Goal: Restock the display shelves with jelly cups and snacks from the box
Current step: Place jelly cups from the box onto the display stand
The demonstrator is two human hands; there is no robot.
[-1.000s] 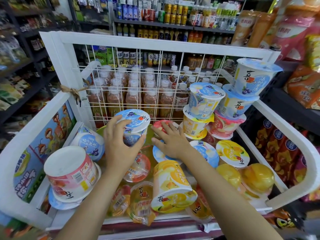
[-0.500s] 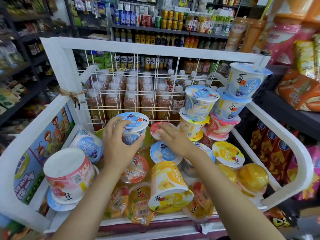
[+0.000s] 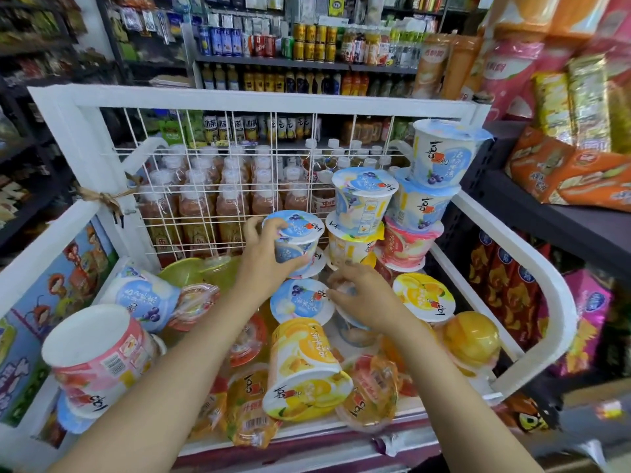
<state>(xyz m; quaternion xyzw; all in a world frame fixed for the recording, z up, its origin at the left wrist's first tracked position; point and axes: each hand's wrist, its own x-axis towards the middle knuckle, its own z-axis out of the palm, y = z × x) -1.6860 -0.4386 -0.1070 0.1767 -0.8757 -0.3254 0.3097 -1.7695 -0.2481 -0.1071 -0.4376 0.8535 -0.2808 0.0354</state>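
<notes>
A white wire-backed display bin [image 3: 239,100] holds several jelly cups, some upright, some on their sides. My left hand [image 3: 263,264] grips a blue blueberry jelly cup [image 3: 297,233] from its left side, holding it above the heap next to the stacked cups [image 3: 362,206] at the back right. My right hand [image 3: 365,298] is lower and nearer, its fingers curled over the top of a blurred jelly cup [image 3: 351,332]. Between the hands a blue-lidded cup [image 3: 300,303] stands upright. A yellow cup [image 3: 307,367] lies on its side in front.
A pink cup [image 3: 99,356] and a blue cup [image 3: 143,298] lie tipped at the bin's left. A taller cup stack [image 3: 444,158] leans on the right rail. Bottled drinks [image 3: 211,203] stand behind the mesh. Snack bags [image 3: 580,172] fill the right shelf.
My left hand has carried the blue cup up and to the right, toward the stacks. My right hand has drawn back from the pink-lidded cup onto a nearer one.
</notes>
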